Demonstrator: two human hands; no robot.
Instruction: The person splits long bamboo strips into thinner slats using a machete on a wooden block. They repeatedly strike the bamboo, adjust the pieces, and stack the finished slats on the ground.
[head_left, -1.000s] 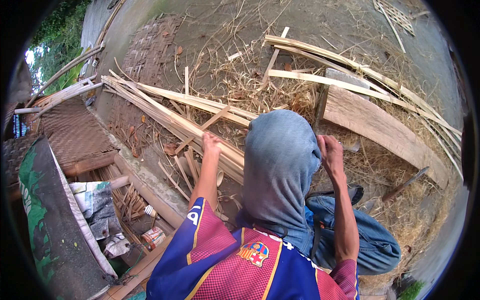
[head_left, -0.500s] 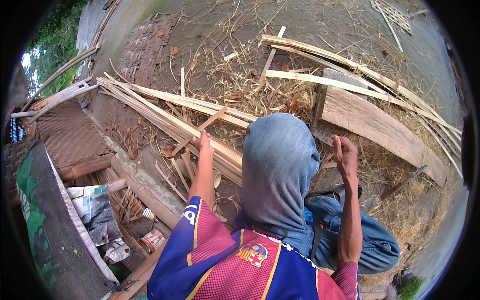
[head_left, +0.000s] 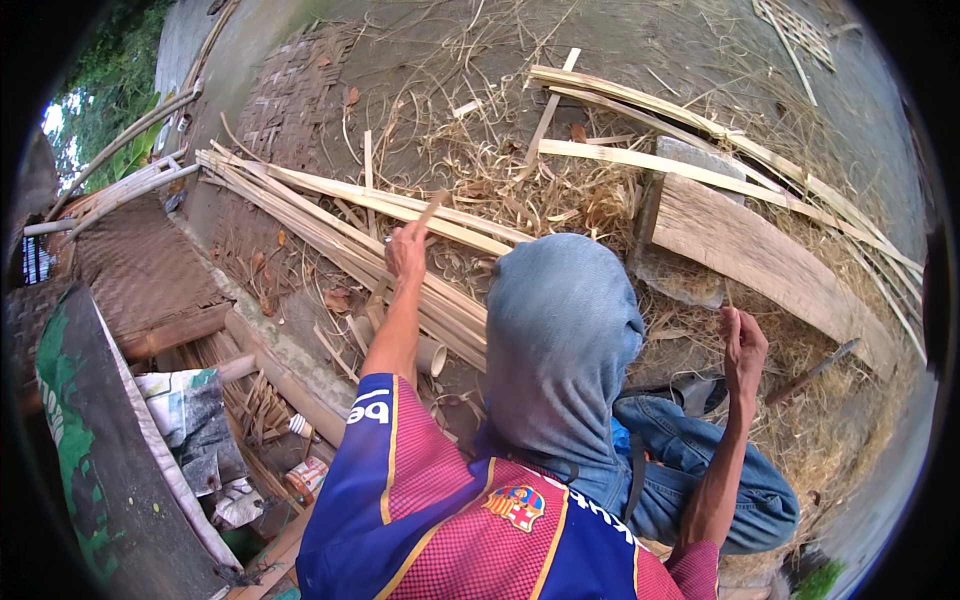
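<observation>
My left hand (head_left: 405, 252) is stretched forward over a bundle of long split bamboo slats (head_left: 300, 205) and is closed on a short bamboo stick (head_left: 432, 207) that pokes up past the fingers. My right hand (head_left: 743, 347) hangs to the right of my raised knee in faded jeans (head_left: 560, 330), fingers pinched on a thin bamboo sliver (head_left: 727, 297) that rises from it. Dry shavings and straw (head_left: 520, 190) cover the ground between both hands.
A thick wooden plank (head_left: 745, 250) lies at the right, with long pale slats (head_left: 640, 160) behind it. A dark-handled tool (head_left: 812, 368) rests in the straw. Woven mats (head_left: 300, 100), bamboo poles (head_left: 120, 150), a green sack (head_left: 70, 400) and a small can (head_left: 308, 475) are at left.
My left hand moved forward off the slat bundle and picked up the short stick. My right hand drew away from the plank, rightward and toward me.
</observation>
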